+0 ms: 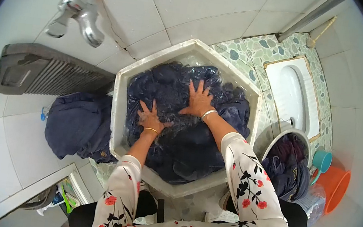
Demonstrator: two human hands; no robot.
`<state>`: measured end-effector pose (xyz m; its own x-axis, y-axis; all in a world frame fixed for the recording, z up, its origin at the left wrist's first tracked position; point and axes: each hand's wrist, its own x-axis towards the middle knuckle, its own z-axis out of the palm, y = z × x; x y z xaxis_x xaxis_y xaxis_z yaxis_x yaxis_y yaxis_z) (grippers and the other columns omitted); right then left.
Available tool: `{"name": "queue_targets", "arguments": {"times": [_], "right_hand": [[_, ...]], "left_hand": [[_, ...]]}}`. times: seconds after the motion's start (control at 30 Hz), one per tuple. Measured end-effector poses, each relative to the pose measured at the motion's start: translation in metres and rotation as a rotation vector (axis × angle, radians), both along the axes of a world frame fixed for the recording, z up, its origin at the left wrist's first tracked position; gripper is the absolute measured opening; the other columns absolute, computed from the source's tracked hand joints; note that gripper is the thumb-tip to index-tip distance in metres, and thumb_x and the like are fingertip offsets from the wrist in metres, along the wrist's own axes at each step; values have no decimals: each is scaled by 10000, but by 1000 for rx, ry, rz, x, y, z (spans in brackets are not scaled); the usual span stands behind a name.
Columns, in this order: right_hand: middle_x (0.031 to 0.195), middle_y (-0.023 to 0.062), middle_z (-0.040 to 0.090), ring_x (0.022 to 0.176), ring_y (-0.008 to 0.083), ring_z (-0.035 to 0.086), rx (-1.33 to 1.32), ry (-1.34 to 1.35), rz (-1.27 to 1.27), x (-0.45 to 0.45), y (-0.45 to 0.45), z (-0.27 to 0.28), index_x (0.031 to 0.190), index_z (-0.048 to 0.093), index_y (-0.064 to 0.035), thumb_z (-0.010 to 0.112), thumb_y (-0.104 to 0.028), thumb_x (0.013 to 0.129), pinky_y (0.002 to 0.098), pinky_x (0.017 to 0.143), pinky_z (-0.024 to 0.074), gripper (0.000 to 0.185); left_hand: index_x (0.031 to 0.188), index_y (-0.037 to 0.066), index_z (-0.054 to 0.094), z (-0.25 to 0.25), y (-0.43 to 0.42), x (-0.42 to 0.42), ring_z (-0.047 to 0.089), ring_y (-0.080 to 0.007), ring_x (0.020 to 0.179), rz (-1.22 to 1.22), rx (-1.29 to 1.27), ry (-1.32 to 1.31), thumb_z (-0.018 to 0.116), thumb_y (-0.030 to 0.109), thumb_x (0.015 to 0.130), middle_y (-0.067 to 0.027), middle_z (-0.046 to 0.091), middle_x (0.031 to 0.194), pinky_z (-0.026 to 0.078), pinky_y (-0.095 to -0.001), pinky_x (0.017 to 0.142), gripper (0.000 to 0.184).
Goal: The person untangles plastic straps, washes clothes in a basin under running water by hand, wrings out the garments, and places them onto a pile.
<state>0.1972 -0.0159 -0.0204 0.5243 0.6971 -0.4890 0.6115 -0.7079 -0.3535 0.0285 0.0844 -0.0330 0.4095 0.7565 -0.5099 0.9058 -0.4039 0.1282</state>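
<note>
Dark blue fabric (185, 152) lies wet in shallow water inside a pale six-sided tub (117, 105), covering most of its floor. The left hand (150, 119) and the right hand (199, 102) both rest open on it, palms down and fingers spread, the right one farther from the body. Left of the tub, a ridged washboard (59, 73) leans above a dark blue bundle (78, 123).

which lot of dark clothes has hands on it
The wet clothes in the basin: left hand and right hand both lie spread on them. No hand touches the pile at left or the bundle in the bucket.
</note>
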Motion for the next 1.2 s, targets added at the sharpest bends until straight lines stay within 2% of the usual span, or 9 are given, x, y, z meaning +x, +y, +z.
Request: {"name": "queue_targets", "arguments": {"times": [0.13, 0.27, 0.3, 0.53, 0.6, 0.73, 0.97, 1.1, 1.2], "right_hand": [[1397, 241, 195, 1223, 509, 273, 59, -21, 42, 15, 2, -14, 1404, 218, -142, 791, -464, 575, 602, 903, 358, 1057], [1130, 209, 517, 1037, 377, 523, 395, 115, -279, 12, -23, -36, 1314, 382, -98, 778, -279, 607, 399, 878, 442, 830], [906, 174, 609, 879, 312, 607, 425, 277, -441, 9, -30, -26, 1212, 467, -54, 742, -159, 615, 341, 793, 473, 665], [765, 115, 605, 713, 233, 597, 937, 752, -994, -71, -78, 35, 1020, 502, 62, 647, 20, 594, 309, 660, 483, 452], [755, 84, 591, 667, 195, 582, 935, 1025, -1153, -81, -89, 77, 1013, 510, 58, 618, 56, 588, 292, 623, 481, 439], [759, 73, 597, 634, 164, 577, 1032, 1141, -1020, -81, -86, 157, 1020, 521, 27, 592, 89, 583, 289, 577, 470, 447], [913, 87, 608, 791, 146, 598, 1271, 1000, -503, -64, -68, 268, 1054, 520, 24, 711, -21, 670, 277, 714, 502, 431], [761, -7, 553, 712, 71, 516, 1107, 977, -417, -59, -63, 268, 869, 561, -29, 669, -153, 782, 228, 640, 441, 186], [727, -71, 499, 664, 22, 438, 899, 698, -292, -40, -58, 191, 752, 548, -88, 644, -204, 824, 193, 563, 360, 167]], "left_hand": [[1399, 199, 260, 2, 24, 1, 212, -463, 1250, -282, 63, 2, 826, 456, 526, -193, 9, 1467, 334, -625, 932, 1072], [1309, 146, 394, -5, 38, -8, 287, -432, 1208, -286, 128, -88, 852, 356, 521, -202, 215, 1399, 394, -561, 913, 935], [1304, 134, 401, -5, 35, -11, 339, -417, 1173, -213, 129, -156, 849, 332, 532, -197, 244, 1382, 410, -515, 910, 914], [1132, 20, 552, -25, -13, -52, 532, -338, 1016, 288, -138, -535, 798, 201, 567, -209, 533, 1116, 435, -368, 873, 642], [1066, -17, 582, 39, -23, -53, 575, -306, 933, 467, -359, -788, 754, 130, 539, -179, 607, 944, 454, -360, 829, 574], [942, -26, 593, 78, -5, -61, 607, -251, 670, 780, -632, -999, 683, 63, 545, -130, 618, 832, 502, -349, 603, 417], [936, -18, 592, 261, 10, -41, 614, -203, 763, 408, -764, -1482, 622, -24, 600, -90, 634, 850, 492, -312, 754, 338], [964, -15, 599, 285, 11, -31, 613, -182, 785, 177, -717, -1477, 654, -24, 608, -80, 639, 854, 480, -291, 774, 360], [978, -30, 596, 255, 19, -19, 600, -183, 842, 20, -618, -1316, 719, 29, 583, -95, 623, 931, 470, -289, 792, 417]]}}
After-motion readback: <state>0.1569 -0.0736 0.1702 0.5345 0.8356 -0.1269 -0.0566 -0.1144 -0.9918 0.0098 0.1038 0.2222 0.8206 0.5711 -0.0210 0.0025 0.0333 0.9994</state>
